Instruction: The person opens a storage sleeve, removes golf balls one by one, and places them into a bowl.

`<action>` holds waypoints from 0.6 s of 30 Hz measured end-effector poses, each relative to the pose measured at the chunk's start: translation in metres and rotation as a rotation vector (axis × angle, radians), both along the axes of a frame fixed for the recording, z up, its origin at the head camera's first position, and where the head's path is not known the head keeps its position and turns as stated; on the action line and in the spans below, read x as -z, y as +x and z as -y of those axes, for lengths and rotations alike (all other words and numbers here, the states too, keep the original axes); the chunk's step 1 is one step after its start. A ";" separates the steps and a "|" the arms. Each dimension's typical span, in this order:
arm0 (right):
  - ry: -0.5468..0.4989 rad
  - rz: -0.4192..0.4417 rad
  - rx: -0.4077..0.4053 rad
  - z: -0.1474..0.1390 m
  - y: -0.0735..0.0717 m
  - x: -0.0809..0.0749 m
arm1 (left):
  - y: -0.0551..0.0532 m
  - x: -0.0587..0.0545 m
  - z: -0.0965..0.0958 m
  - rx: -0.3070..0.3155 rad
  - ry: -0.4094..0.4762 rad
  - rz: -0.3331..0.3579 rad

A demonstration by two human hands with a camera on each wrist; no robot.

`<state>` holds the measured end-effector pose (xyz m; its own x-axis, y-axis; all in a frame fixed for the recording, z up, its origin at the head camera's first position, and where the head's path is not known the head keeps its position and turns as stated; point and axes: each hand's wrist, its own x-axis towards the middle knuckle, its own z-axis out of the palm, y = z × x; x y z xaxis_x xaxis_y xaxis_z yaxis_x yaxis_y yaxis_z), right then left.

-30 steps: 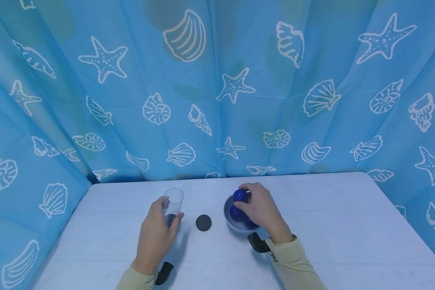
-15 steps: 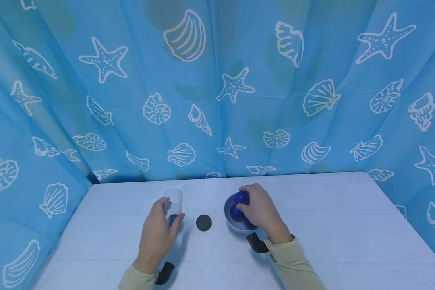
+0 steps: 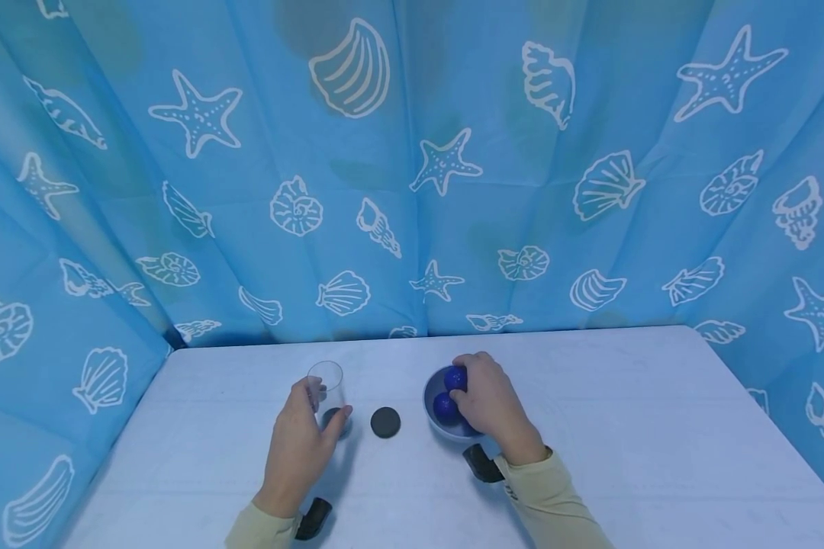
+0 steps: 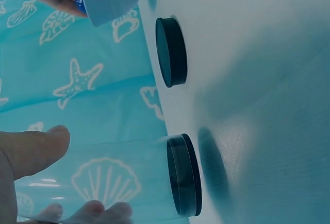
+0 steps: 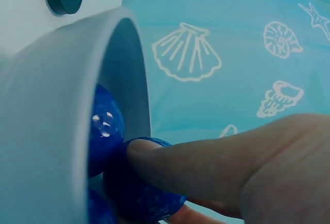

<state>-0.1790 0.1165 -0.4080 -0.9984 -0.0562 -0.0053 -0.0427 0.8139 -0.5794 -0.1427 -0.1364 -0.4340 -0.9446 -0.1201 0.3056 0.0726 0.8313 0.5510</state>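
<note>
My left hand (image 3: 298, 442) grips a clear cylinder (image 3: 326, 390) with a black base (image 4: 184, 175), its thumb on one side and fingers on the other. A shadow lies beside the base in the left wrist view. My right hand (image 3: 490, 396) reaches into a grey-blue bowl (image 5: 51, 105), pinching a dimpled blue golf ball (image 5: 147, 195) between thumb and fingers. Another blue golf ball (image 3: 445, 407) rests in the bowl against the held one. Part of a further blue ball (image 5: 99, 208) shows lower down, mostly hidden by the rim.
A round black lid (image 3: 385, 422) lies flat on the white-covered table (image 3: 625, 427) between cylinder and bowl. A blue curtain (image 3: 412, 168) printed with shells and starfish hangs behind the table and along both sides. Each wrist carries a black camera mount (image 3: 484, 463).
My right hand has lowered the pinched ball slightly into the bowl. The cylinder in my left hand has tilted a little, its base shifting right and its mouth slightly left.
</note>
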 end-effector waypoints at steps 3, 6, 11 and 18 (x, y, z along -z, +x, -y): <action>0.014 0.002 0.004 0.001 0.000 0.001 | -0.001 0.001 0.001 0.006 0.010 0.003; 0.018 0.010 0.015 0.002 0.000 0.002 | -0.001 0.002 0.001 0.015 0.024 0.013; 0.028 0.025 0.045 0.004 0.000 0.002 | -0.002 0.003 0.000 0.014 0.044 0.040; 0.045 0.037 0.091 0.009 -0.001 0.003 | -0.003 0.005 -0.002 0.003 0.056 0.077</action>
<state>-0.1797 0.1077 -0.4112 -0.9984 0.0362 -0.0424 0.0535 0.8387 -0.5419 -0.1459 -0.1344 -0.4392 -0.9654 -0.1323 0.2248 0.0303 0.7992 0.6003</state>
